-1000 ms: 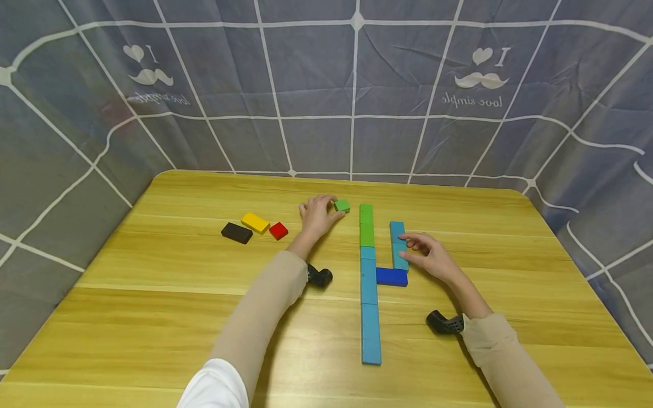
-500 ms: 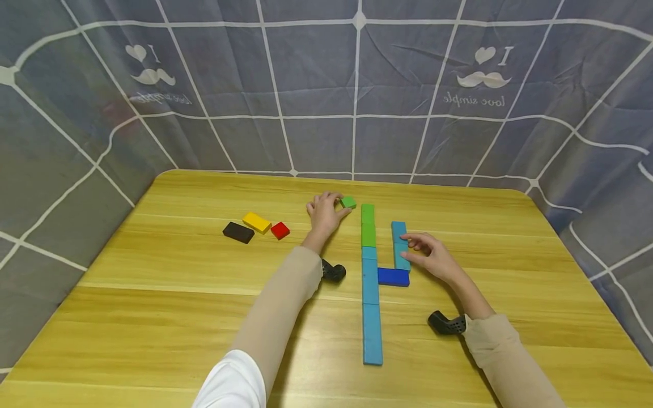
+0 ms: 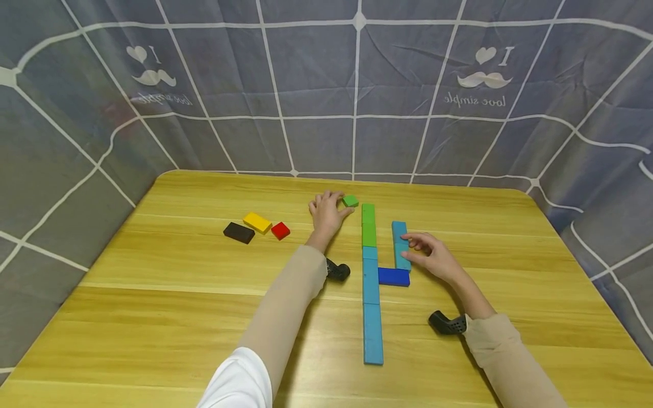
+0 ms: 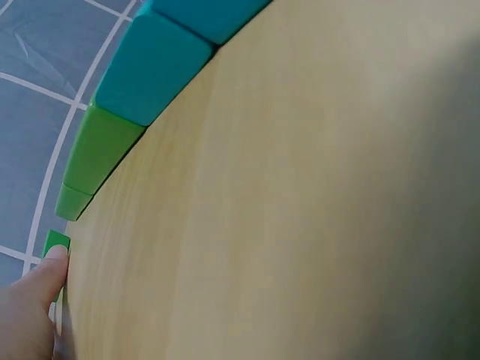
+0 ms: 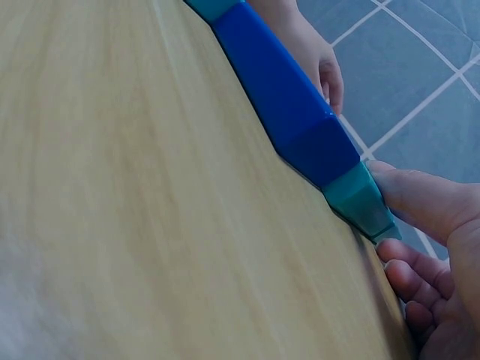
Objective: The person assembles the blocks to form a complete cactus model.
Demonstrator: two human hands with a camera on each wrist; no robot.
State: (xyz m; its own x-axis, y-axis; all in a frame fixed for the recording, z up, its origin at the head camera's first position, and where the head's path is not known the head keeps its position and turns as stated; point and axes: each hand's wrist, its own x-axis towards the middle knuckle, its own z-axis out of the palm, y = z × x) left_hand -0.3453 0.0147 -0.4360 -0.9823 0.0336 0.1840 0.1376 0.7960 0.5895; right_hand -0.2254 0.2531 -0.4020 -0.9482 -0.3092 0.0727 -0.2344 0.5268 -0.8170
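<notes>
Up at the far side of the table, my left hand (image 3: 326, 216) pinches a small green block (image 3: 350, 201) between thumb and fingers. Just right of it runs a long column of flat blocks: green blocks (image 3: 368, 233) at the far end, light blue blocks (image 3: 371, 328) nearer. A dark blue block (image 3: 394, 277) juts rightward from the column. From its right end, two light blue blocks (image 3: 400, 231) extend away in a short line. My right hand (image 3: 433, 255) rests its thumb and fingertips against this short line, fingers loosely bent. The left wrist view shows the thumb (image 4: 52, 266) on the green block.
Left of my left hand lie a red block (image 3: 280, 230), a yellow block (image 3: 257, 222) and a black block (image 3: 238, 233). A grey patterned curtain (image 3: 316, 90) hangs behind the wooden table (image 3: 153, 317).
My left hand has carried the small green block rightward and slightly away, closer to the column's far end. The right hand and the other blocks have stayed in place.
</notes>
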